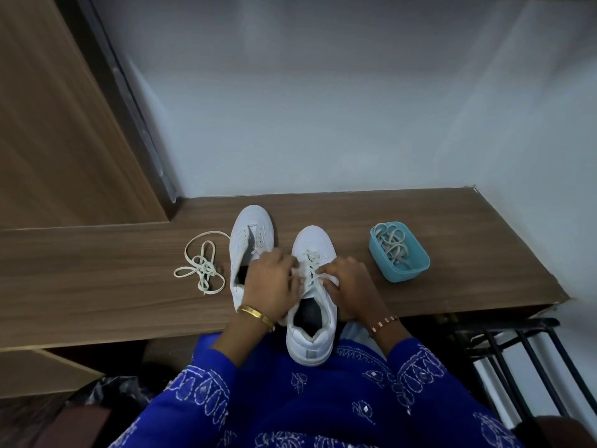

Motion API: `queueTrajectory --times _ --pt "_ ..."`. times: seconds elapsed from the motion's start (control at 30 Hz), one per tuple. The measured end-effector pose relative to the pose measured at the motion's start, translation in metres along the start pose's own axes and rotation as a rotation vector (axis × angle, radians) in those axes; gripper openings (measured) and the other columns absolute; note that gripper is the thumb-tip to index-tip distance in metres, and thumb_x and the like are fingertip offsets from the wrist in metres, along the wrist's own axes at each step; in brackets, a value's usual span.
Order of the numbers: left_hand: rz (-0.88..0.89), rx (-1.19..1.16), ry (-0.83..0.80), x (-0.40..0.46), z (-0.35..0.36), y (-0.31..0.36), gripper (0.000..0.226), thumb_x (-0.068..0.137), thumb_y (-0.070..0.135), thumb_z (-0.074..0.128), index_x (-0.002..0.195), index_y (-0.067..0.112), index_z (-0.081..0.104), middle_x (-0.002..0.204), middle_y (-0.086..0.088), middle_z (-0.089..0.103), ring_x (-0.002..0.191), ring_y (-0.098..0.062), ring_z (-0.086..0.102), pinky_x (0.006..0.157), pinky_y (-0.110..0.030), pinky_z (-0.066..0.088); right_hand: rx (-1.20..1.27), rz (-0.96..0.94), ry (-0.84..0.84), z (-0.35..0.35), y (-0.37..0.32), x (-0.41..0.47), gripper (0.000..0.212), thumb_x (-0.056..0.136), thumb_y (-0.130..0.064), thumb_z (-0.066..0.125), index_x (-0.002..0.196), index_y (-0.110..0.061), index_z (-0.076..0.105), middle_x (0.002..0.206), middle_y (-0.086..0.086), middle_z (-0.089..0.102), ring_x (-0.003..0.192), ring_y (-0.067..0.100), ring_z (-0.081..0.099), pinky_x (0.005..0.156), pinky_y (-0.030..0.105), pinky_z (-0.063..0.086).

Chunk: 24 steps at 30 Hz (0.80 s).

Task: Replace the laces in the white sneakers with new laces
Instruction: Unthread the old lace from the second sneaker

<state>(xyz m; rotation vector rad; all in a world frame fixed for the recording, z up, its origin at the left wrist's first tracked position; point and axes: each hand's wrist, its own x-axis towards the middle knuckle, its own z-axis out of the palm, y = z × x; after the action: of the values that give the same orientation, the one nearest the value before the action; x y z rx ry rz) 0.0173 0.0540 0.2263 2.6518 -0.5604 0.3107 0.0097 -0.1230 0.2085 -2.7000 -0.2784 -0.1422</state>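
Lace (315,265) pinched between both hands' (274,279) grip over right sneaker (311,318)

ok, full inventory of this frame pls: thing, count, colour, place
sneaker with lace: 1, white, shelf front edge, heel overhanging toward lap
unlaced sneaker: 1, white, on shelf, left of it
loose lace: 1, off-white, on shelf, far left
tub: 1, blue, on shelf right, holds laces
shelf: 1, brown wood
rack: 1, black, lower right
left hand: gold bangle, at the lace
right hand: bracelet, pinching the lace
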Motion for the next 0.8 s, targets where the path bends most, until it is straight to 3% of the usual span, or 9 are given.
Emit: queueTrajectory --times 0.07,0.13,0.27,0.4,0.47,0.5,0.57,0.67,0.8 --pt "0.116 0.139 -0.077 -0.004 0.009 0.010 0.022 0.061 0.034 0.074 0.070 0.017 0.065 0.065 -0.002 0.058 0.057 -0.022 0.058 0.052 -0.032 0.044 -0.067 -0.047 -0.008 0.002 -0.002 0.001 0.030 0.084 -0.025 0.047 0.101 -0.015 0.069 0.098 0.008 0.066 0.093 0.028 0.055 0.079 0.037 0.036" --pt "0.116 0.208 -0.122 -0.008 0.013 0.016 0.031 0.050 0.039 0.084 0.065 0.020 0.065 0.059 0.003 0.058 0.052 -0.018 0.057 0.051 -0.028 0.044 -0.089 -0.060 0.029 0.003 -0.003 0.001 0.025 0.083 -0.021 0.048 0.092 -0.012 0.069 0.091 0.008 0.066 0.088 0.030 0.056 0.075 0.036 0.035" --pt "0.141 0.265 -0.099 -0.006 0.013 0.016 0.029 0.040 0.020 0.088 0.048 0.020 0.059 0.046 0.003 0.053 0.040 -0.016 0.052 0.057 -0.024 0.048 -0.098 -0.059 0.072 0.004 -0.004 0.002 0.019 0.080 -0.018 0.049 0.076 -0.012 0.066 0.075 0.005 0.066 0.076 0.028 0.056 0.069 0.035 0.035" --pt "0.163 0.262 -0.119 -0.007 0.007 0.017 0.030 0.036 0.009 0.080 0.048 0.018 0.054 0.043 0.004 0.050 0.038 -0.015 0.051 0.071 -0.039 0.057 -0.162 -0.050 0.222 0.000 -0.008 0.007 0.016 0.072 -0.018 0.050 0.060 -0.017 0.061 0.053 -0.003 0.059 0.054 0.022 0.054 0.056 0.029 0.036" --pt "0.139 0.263 -0.176 -0.006 0.008 0.018 0.022 0.046 0.006 0.075 0.056 0.015 0.057 0.050 0.001 0.055 0.046 -0.019 0.057 0.085 -0.052 0.051 -0.210 -0.034 0.298 -0.007 -0.010 0.012 0.017 0.073 -0.018 0.049 0.061 -0.019 0.061 0.054 -0.005 0.058 0.054 0.020 0.054 0.055 0.029 0.036" --pt "0.137 0.244 -0.215 -0.005 0.008 0.020 0.013 0.060 0.006 0.069 0.067 0.012 0.061 0.062 -0.003 0.061 0.059 -0.022 0.061 0.100 -0.055 0.040 -0.213 -0.021 0.343 -0.012 -0.011 0.015 0.019 0.074 -0.019 0.046 0.062 -0.019 0.060 0.056 -0.006 0.058 0.055 0.019 0.054 0.057 0.030 0.037" --pt "0.107 0.325 -0.293 0.000 0.006 0.026 0.017 0.081 0.009 0.049 0.093 0.011 0.061 0.090 -0.006 0.064 0.088 -0.024 0.060 0.116 -0.046 0.012 -0.163 0.000 0.438 -0.016 -0.012 0.020 0.021 0.076 -0.018 0.042 0.064 -0.017 0.059 0.059 -0.005 0.058 0.059 0.021 0.053 0.062 0.033 0.041" --pt "0.076 0.401 -0.337 0.006 0.003 0.033 0.023 0.085 0.011 0.042 0.101 0.012 0.058 0.100 -0.005 0.063 0.097 -0.023 0.058 0.116 -0.042 0.003 0.098 0.084 0.516 -0.014 -0.015 0.021 0.022 0.084 -0.016 0.042 0.072 -0.009 0.060 0.066 0.002 0.061 0.063 0.024 0.055 0.067 0.037 0.042" --pt "0.035 0.352 -0.357 0.003 0.006 0.029 0.022 0.085 0.009 0.041 0.099 0.011 0.058 0.099 -0.005 0.064 0.097 -0.024 0.059 0.116 -0.042 0.006 0.426 0.278 0.432 -0.011 -0.015 0.018 0.013 0.091 -0.005 0.049 0.088 0.000 0.062 0.077 0.005 0.062 0.071 0.017 0.052 0.069 0.029 0.041"
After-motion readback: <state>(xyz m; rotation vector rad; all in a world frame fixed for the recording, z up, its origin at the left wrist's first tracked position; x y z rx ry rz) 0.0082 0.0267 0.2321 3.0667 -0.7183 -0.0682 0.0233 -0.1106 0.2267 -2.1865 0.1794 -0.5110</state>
